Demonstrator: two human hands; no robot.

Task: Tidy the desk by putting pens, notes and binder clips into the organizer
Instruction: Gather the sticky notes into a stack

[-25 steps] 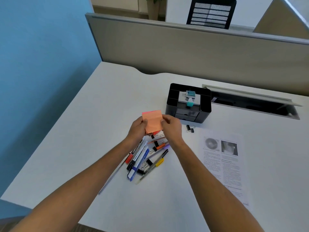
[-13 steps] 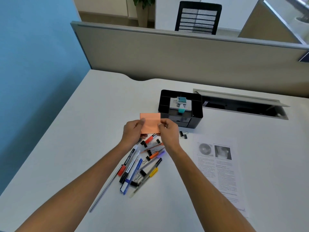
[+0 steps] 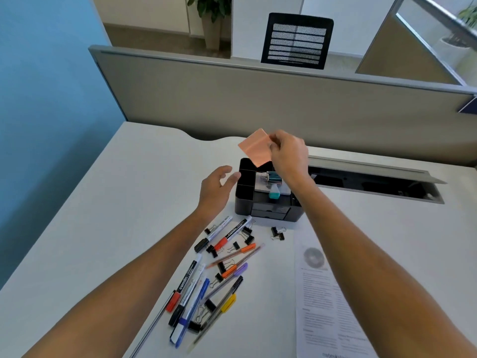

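Head view: I record the right hand (image 3: 289, 153) pinching one edge of the orange sticky notes (image 3: 255, 147) between thumb and curled fingers, holding them in the air above the rear left compartments of the black organizer (image 3: 268, 211) near the table's far edge. The left hand (image 3: 215, 189) hovers just left of the organizer, fingers loosely spread, gripping nothing. A white pad bearing a teal item sits in the organizer's top; pens (image 3: 192, 285) and binder clips (image 3: 277, 233) lie scattered on the table toward its near edge.
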